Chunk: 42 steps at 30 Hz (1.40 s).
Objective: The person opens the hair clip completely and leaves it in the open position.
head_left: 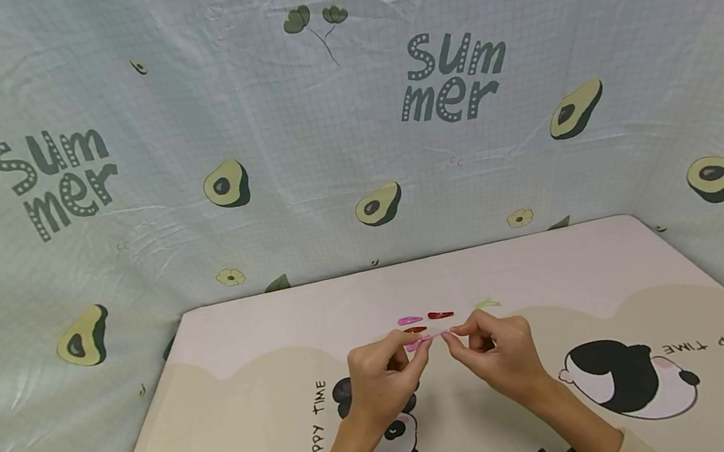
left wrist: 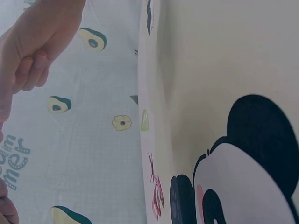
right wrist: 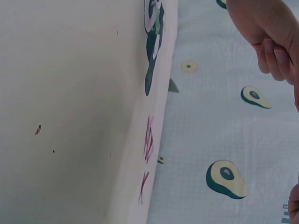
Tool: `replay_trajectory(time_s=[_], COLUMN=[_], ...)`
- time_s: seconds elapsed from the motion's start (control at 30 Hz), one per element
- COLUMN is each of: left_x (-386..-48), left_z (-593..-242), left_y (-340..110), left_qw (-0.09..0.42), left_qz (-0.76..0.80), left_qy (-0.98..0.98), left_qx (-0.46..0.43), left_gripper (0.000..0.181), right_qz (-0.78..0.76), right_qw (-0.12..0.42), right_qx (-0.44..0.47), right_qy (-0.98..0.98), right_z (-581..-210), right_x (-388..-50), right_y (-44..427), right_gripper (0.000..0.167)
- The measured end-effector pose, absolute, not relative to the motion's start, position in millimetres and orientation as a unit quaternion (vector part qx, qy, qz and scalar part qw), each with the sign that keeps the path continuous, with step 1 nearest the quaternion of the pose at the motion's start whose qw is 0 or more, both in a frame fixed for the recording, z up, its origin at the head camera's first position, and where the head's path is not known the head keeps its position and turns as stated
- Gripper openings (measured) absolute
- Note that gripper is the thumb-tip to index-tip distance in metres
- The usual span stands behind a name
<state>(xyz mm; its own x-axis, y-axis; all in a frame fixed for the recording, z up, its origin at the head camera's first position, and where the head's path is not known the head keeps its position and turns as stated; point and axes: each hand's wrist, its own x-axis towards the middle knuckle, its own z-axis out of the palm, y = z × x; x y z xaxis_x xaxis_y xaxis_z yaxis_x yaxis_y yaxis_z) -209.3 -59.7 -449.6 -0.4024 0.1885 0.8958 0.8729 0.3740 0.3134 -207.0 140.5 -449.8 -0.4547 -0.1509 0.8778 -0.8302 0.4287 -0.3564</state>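
The left hand (head_left: pixel 382 372) pinches one end of a small pale clip (head_left: pixel 436 335) over the table (head_left: pixel 249 407); beyond lie a pink clip (head_left: pixel 410 320) and a red clip (head_left: pixel 441 315). The right hand (head_left: pixel 503 350) pinches the other end, a green clip (head_left: pixel 488 303) past it; the step seems to be working the pale clip, next calling for steady, even pressure

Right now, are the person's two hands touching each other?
Apart: the head view shows a narrow gap between the left hand and the right hand, with a small pinkish item between them.
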Motion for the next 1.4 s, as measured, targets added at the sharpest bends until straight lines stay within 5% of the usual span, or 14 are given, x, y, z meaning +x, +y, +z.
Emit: replay_trajectory(time_s=[1.4], left_x=[-210.0], left_z=[-453.2], left_y=[-57.1], left_qw=[0.424], left_qz=[-0.416], left_qy=[-0.719], left_qx=[-0.361], left_gripper=[0.021], right_qz=[0.417], right_qw=[0.407], right_qx=[0.326], right_qy=[-0.744], right_z=[-450.8], right_x=[-205.7], right_y=[139.7], right_gripper=[0.032])
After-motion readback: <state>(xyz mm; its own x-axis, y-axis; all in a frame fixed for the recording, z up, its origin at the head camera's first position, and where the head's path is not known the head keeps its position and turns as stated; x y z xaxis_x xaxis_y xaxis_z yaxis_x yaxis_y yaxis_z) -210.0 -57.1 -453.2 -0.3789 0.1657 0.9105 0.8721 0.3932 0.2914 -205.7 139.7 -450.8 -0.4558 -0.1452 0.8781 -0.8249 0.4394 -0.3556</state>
